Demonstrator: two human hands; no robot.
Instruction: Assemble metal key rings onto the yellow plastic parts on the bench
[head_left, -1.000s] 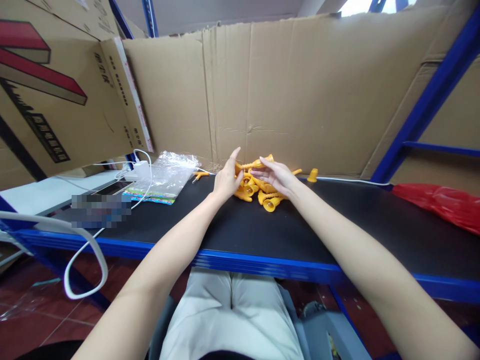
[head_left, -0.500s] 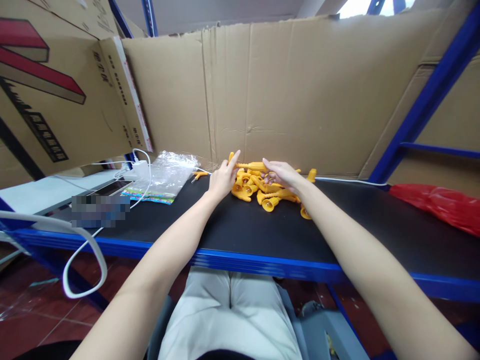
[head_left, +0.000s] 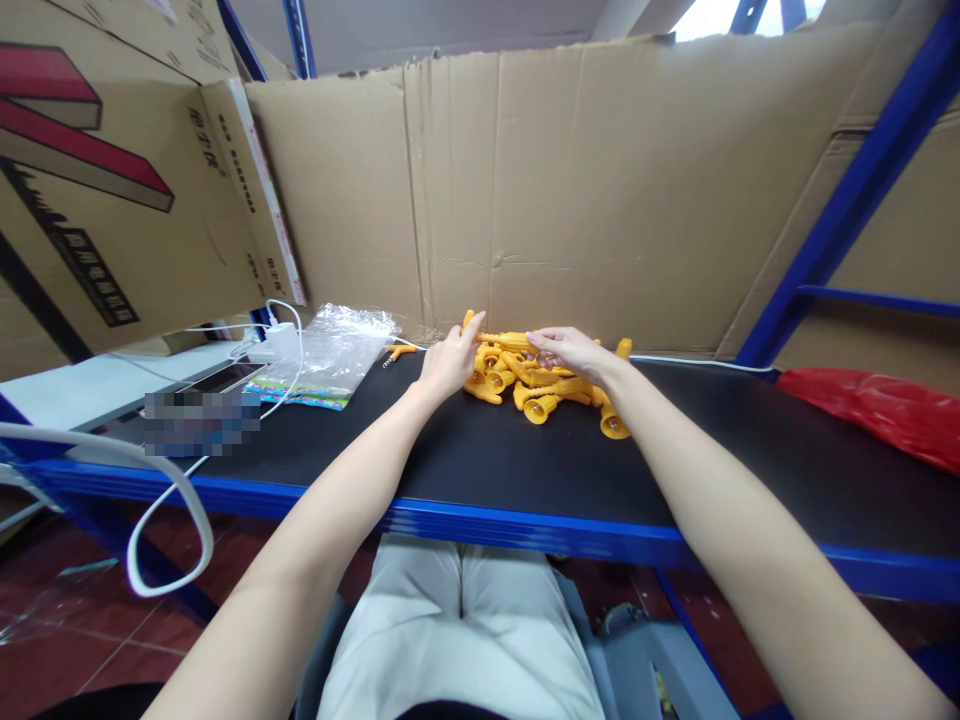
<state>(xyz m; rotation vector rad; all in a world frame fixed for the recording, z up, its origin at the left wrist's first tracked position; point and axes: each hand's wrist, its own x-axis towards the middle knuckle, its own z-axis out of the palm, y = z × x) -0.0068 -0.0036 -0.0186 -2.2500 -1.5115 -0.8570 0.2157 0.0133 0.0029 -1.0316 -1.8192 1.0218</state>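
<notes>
A heap of small yellow plastic trumpet-shaped pieces [head_left: 534,385] lies at the back of the black tabletop [head_left: 480,460], against the cardboard wall. My left hand [head_left: 447,362] is at the heap's left side, fingertips closed on the left end of a long yellow piece [head_left: 508,340] lying across the top. My right hand [head_left: 571,352] comes in from the right, fingers curled on the same piece's other end. One yellow piece [head_left: 613,424] lies loose at the heap's front right.
Clear plastic bags [head_left: 339,345] lie to the left, beside a white charger [head_left: 279,338] with its cable and a blurred flat device [head_left: 201,420]. A stray yellow piece [head_left: 396,350] sits near the bags. A red plastic bag [head_left: 877,405] lies far right. A cardboard wall [head_left: 600,180] closes the back.
Both hands dropped from open above the heap onto it and closed on the long top piece. One yellow piece rolled out to the front right.
</notes>
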